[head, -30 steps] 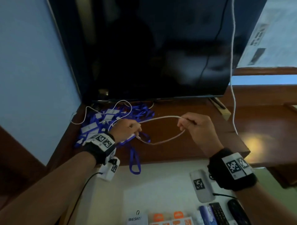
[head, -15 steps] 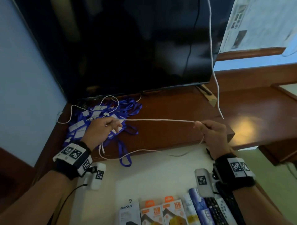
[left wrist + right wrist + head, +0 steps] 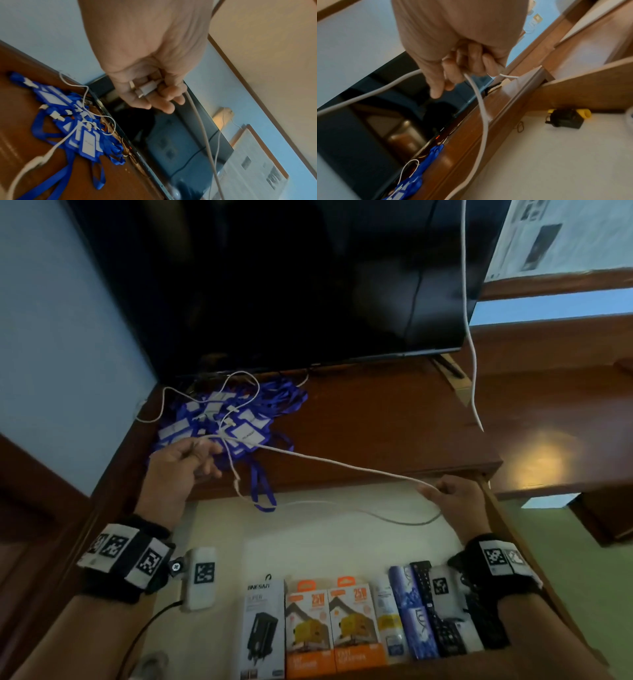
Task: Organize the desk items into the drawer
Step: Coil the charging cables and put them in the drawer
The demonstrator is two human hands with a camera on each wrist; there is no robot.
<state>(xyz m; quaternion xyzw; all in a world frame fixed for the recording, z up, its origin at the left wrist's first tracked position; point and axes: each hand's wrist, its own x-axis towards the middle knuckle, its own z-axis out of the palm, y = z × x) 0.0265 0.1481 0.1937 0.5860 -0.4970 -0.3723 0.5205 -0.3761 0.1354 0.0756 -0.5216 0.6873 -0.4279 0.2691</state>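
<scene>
One thin white charging cable (image 3: pixel 342 465) is gripped by two hands: its plug is pinched in the left hand (image 3: pixel 178 470), its cord in the right hand (image 3: pixel 455 494); two orange boxes (image 3: pixel 330 628) are seen in the drawer (image 3: pixel 342 529).

You're facing a dark wooden desk (image 3: pixel 394 419) pushed into a corner against a pale blue wall (image 3: pixel 58 337). A big black TV screen (image 3: pixel 274 278), switched off, stands at the back of it. A white cord (image 3: pixel 471 337) hangs down in front of the screen's right edge. Upper right, a wood-framed printed sheet (image 3: pixel 565 234) on the wall, text too blurred to read. Warm light glare (image 3: pixel 537 463) on the lower wooden surface at right. Greenish floor (image 3: pixel 555 570) beyond, I think. Room's dim overall.
</scene>
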